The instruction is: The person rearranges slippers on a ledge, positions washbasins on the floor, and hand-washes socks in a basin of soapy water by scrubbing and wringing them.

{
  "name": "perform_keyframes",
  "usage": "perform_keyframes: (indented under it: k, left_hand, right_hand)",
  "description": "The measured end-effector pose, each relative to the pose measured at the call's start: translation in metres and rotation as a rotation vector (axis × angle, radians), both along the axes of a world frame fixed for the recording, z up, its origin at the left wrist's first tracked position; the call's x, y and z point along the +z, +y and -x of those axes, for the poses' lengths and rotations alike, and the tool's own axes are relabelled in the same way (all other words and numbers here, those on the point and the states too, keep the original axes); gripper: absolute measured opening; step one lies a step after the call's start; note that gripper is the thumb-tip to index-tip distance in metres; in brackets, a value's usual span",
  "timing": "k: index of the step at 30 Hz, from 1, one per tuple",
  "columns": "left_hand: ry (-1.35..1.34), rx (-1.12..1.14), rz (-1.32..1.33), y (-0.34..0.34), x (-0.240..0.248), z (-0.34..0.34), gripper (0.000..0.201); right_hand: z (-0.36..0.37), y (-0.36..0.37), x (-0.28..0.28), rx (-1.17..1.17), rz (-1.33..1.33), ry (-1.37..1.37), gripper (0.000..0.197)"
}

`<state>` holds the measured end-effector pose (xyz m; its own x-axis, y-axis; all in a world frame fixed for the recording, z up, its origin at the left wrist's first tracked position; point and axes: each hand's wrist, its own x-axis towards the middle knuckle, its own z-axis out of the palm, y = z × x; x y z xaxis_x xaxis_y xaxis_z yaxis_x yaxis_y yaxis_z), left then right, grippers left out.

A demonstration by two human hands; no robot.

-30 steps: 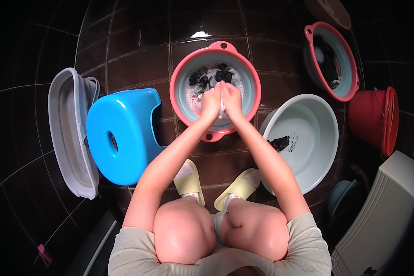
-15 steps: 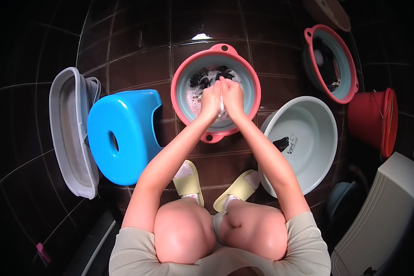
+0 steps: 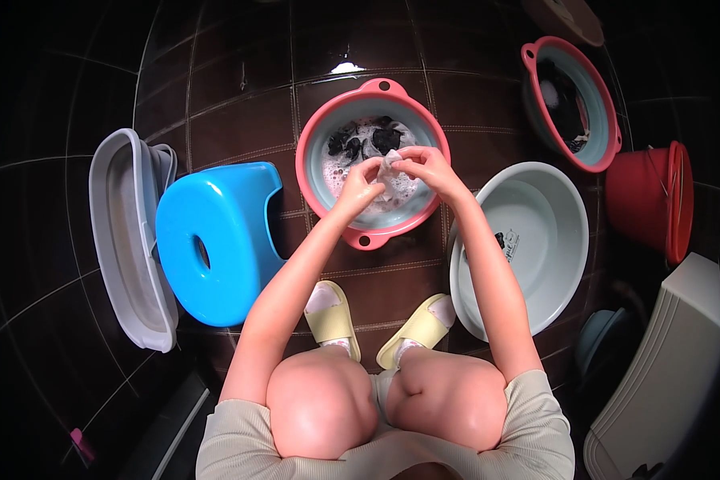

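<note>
In front of me on the floor stands a round basin (image 3: 306,192) with a pink rim and grey-blue inside, holding sudsy water. Dark wet cloth pieces (image 3: 386,142) lie in the foam toward its far side. Above the water, a small whitish wet cloth (image 3: 388,170) hangs between my hands. My left hand (image 3: 360,186) pinches its left edge; my right hand (image 3: 428,169) grips its upper right part with thumb and fingers. What kind of garment it is, I cannot make out.
A blue stool (image 3: 208,280) and a grey folding tub (image 3: 104,240) stand left. To the right are a pale oval basin (image 3: 556,264) with a dark piece inside, another pink-rimmed basin (image 3: 614,120) with dark cloth, and a red bucket (image 3: 640,192). Yellow slippers (image 3: 332,320) are on my feet.
My hands, pressed together over the cloth before, have moved apart and spread it between them. My right hand has shifted to the right, and more of the whitish cloth shows.
</note>
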<state>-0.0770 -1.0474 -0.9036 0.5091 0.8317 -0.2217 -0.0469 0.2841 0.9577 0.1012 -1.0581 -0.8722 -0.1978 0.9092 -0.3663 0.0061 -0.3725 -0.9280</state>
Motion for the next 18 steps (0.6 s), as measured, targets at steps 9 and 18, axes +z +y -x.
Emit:
perform_keyframes:
  k: [9,18]
  left_hand:
    - [0.033,0.059,0.228,0.000,0.023,0.003,0.016]
    - [0.818,0.053,-0.124,-0.007,-0.057,0.011,0.025]
  right_hand:
    - [0.009,-0.016,-0.025,-0.154,0.296,0.392,0.022]
    - [0.045,-0.020,-0.067,0.033,-0.281,-1.032,0.026]
